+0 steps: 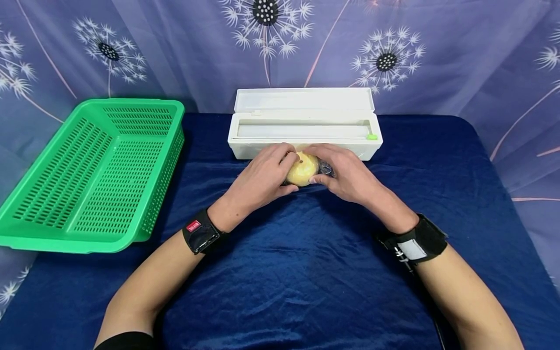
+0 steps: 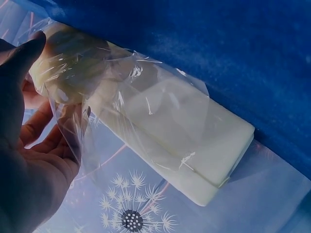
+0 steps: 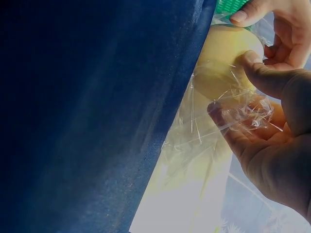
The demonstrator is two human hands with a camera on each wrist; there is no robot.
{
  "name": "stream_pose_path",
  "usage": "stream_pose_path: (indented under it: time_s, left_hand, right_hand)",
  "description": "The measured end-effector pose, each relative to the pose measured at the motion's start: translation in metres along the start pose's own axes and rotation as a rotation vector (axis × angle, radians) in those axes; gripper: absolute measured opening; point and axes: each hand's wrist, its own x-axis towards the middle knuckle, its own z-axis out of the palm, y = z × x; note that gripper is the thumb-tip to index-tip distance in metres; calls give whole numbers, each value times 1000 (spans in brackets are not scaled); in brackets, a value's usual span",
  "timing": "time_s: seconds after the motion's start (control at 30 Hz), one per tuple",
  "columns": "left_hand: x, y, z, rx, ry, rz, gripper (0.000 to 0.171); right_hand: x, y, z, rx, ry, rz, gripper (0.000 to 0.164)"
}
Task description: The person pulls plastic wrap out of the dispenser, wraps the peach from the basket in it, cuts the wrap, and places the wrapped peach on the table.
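Observation:
A round yellow fruit [image 1: 303, 170] with a small dark spot on top is held between both hands, in front of the white wrap box. Clear plastic wrap [image 2: 146, 107] covers it and trails off loosely in the left wrist view. My left hand [image 1: 264, 177] grips the fruit from the left, fingers curved over its far side and thumb at the near side. From the other side my right hand [image 1: 352, 172] holds it, the thumb [image 3: 252, 58] pressing on the fruit. Crumpled wrap bunches against the right fingers in the right wrist view.
The white wrap box [image 1: 242, 152] stands just behind the hands, its lid [image 1: 304, 99] raised, with a roll inside and a green slider [image 1: 372, 137] at its right end. A green perforated basket [image 1: 150, 194] sits at the left on the blue cloth [image 1: 280, 272]. A dandelion-patterned curtain [image 1: 183, 43] hangs behind.

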Motion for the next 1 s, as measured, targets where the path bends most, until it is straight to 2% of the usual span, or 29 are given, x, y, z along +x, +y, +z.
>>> stream_pose_path:
  time_s: [0.6,1.0]
  left_hand:
    - [0,2,4,33,-14,-12,71]
    - [1,4,7,96,-33,-16,75]
  right_hand:
    - [-1,2,0,28,-7,2,61]
    - [0,3,-2,57,-7,14,59]
